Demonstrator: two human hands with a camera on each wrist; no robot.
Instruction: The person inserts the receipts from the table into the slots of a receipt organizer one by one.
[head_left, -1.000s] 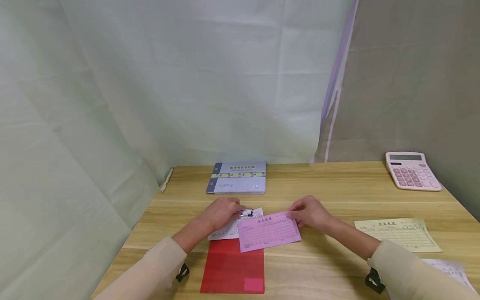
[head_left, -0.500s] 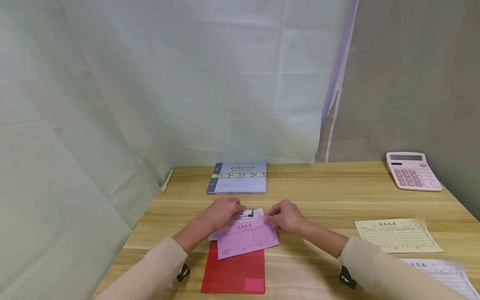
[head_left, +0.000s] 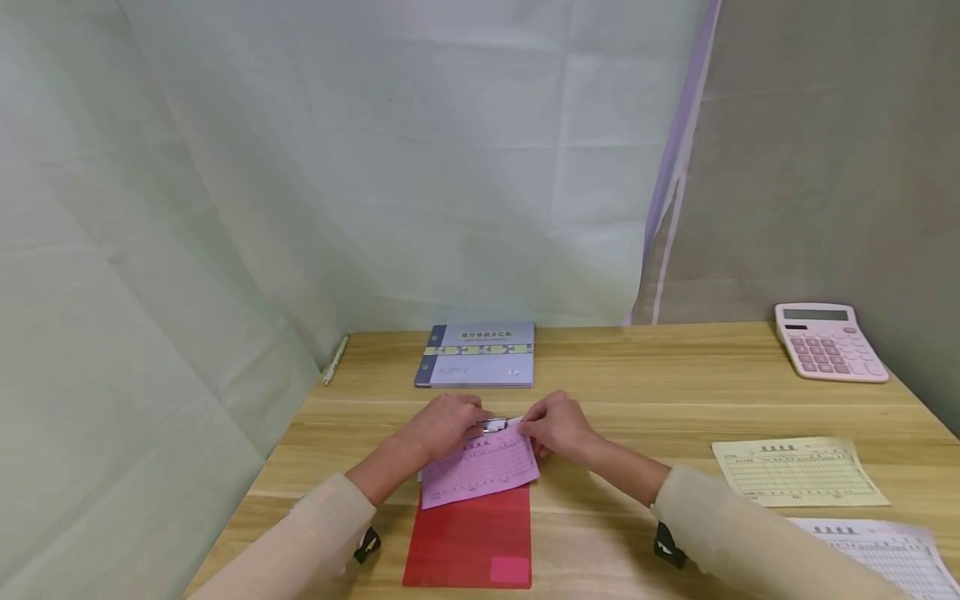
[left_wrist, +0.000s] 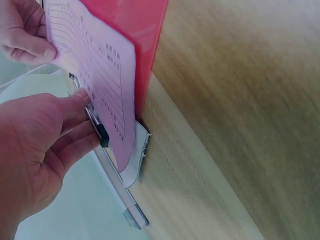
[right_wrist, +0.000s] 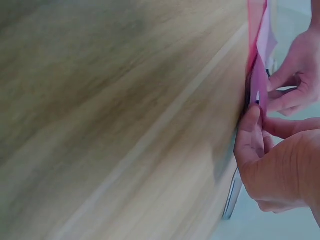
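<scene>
A red clipboard (head_left: 468,542) lies on the wooden table, its metal clip (head_left: 495,426) at the far end. My left hand (head_left: 444,427) holds that clip, thumb on one side and fingers on the other in the left wrist view. By its upper right corner, my right hand (head_left: 561,427) pinches a pink printed form (head_left: 480,468). The pink form lies over the board, slightly tilted, its top edge close to the clip. Beneath it, a white sheet (left_wrist: 135,172) sticks out at one corner. Whether the pink form's edge is under the clip I cannot tell.
A blue-grey ledger (head_left: 480,358) lies beyond the clipboard, with a pen (head_left: 335,360) at the table's left edge. To the right are a yellow form (head_left: 798,472), a white form (head_left: 877,546) and a pink calculator (head_left: 828,343). Curtains hang behind the table.
My right hand has carried the pink form leftward, from the right of the clipboard to over the white sheet near the clip. My left hand has stayed at the clip.
</scene>
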